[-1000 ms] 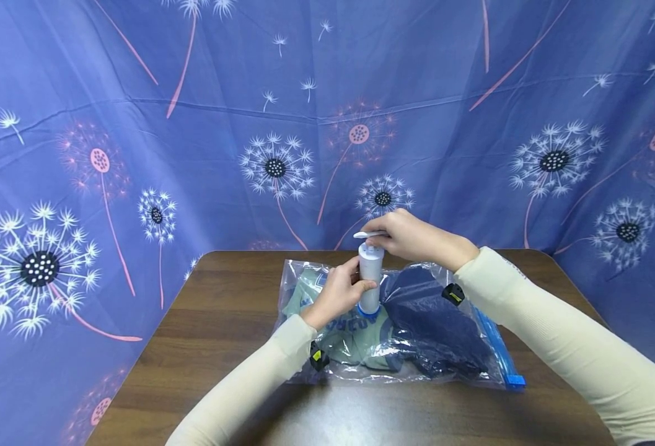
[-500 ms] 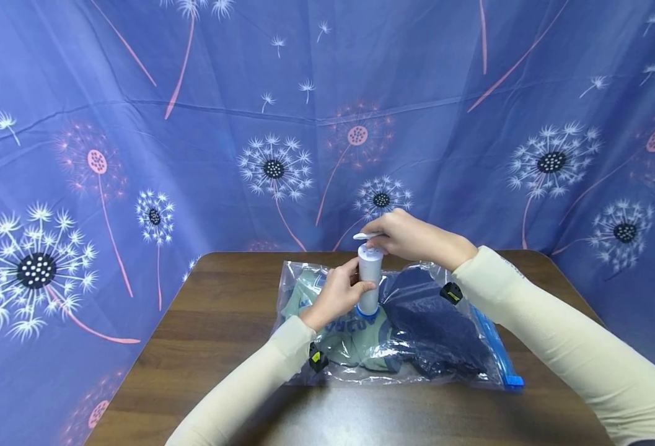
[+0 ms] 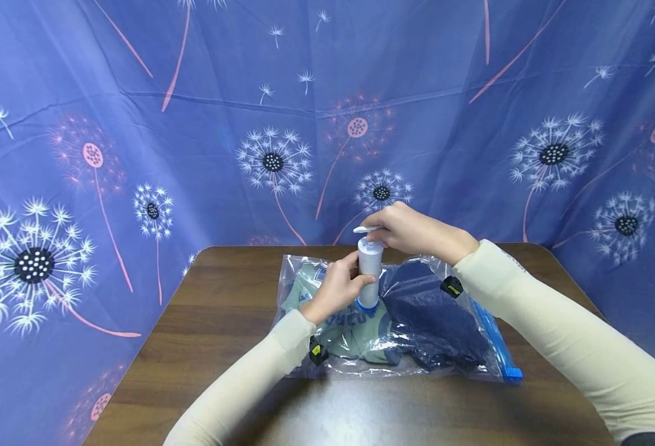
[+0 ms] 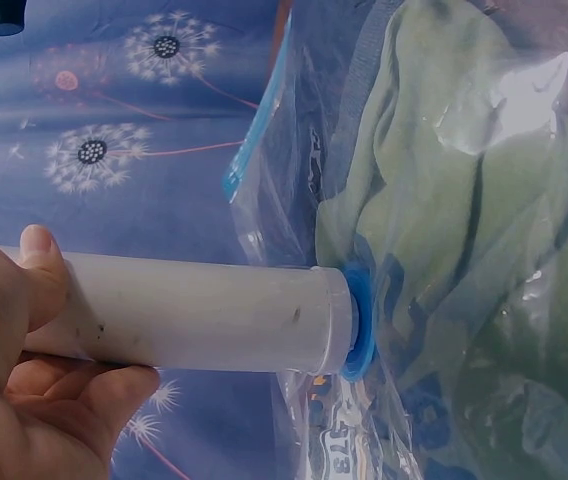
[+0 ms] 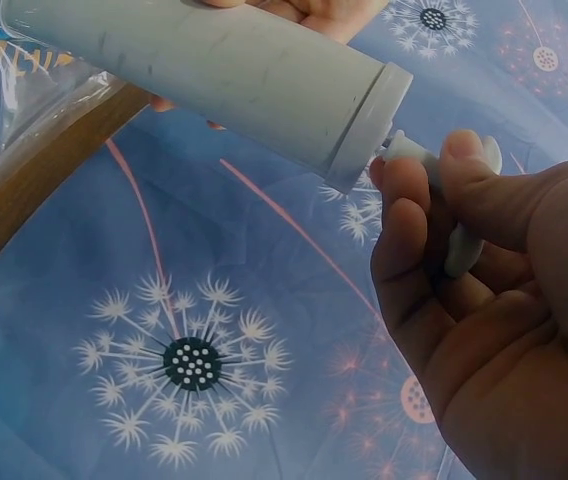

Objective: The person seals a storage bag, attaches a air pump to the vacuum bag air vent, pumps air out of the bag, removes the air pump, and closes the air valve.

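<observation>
A white hand pump (image 3: pixel 369 263) stands nearly upright on the blue valve (image 4: pixel 360 322) of a clear vacuum storage bag (image 3: pixel 349 370). My left hand (image 3: pixel 335 288) grips the pump's barrel, thumb on the near side, as the left wrist view also shows. My right hand (image 3: pixel 411 230) holds the white pump handle (image 5: pixel 464 245) at the top, fingers curled round it. In the right wrist view the handle sits close to the barrel's end cap (image 5: pixel 372 128). Inside the bag lie a light green garment (image 4: pixel 484 200) with lettering and a dark navy garment (image 3: pixel 433 310).
The bag lies flat on a brown wooden table (image 3: pixel 193 334). A blue zip slider (image 3: pixel 512 373) sits at the near end of the blue seal (image 3: pixel 491 334) on the bag's right edge. Behind the table hangs a blue dandelion-patterned cloth (image 3: pixel 204 142).
Both hands keep their hold on the pump and its handle, which stays close above the barrel. The head view has shifted slightly, with the table a little higher in it.
</observation>
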The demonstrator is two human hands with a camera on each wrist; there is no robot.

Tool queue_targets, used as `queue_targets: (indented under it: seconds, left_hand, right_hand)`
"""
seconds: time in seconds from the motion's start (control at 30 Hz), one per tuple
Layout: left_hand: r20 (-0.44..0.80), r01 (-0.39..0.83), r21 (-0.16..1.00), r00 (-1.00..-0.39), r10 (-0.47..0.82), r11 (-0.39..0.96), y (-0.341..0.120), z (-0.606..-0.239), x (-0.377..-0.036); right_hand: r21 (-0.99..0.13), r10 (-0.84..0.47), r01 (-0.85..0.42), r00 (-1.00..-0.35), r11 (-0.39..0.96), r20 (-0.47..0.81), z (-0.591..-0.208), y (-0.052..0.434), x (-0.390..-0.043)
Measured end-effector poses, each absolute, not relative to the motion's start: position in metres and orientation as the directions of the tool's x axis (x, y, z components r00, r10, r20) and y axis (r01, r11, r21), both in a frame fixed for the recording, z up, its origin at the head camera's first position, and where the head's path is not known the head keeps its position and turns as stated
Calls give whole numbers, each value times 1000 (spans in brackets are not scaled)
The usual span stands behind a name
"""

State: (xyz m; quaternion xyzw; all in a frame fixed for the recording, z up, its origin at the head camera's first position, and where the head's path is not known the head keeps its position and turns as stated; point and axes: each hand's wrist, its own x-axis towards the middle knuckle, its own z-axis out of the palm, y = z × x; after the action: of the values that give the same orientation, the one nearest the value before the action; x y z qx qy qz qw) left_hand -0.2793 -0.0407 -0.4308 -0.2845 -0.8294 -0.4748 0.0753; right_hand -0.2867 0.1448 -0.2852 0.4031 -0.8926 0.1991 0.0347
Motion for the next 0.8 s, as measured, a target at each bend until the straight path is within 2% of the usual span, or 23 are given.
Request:
queue_targets:
  seconds: [0.5,0.8]
  left_hand:
    - [381,532,747,-834,399,398,-40,-431,-280]
    - [381,529,759,-834,399,380,-40,-432,-279]
  right_hand:
    - [-331,-683,-734,-676,592,277,-275,148,-285]
    - [-269,-646,-773,-630,574,431,-253,148,-282]
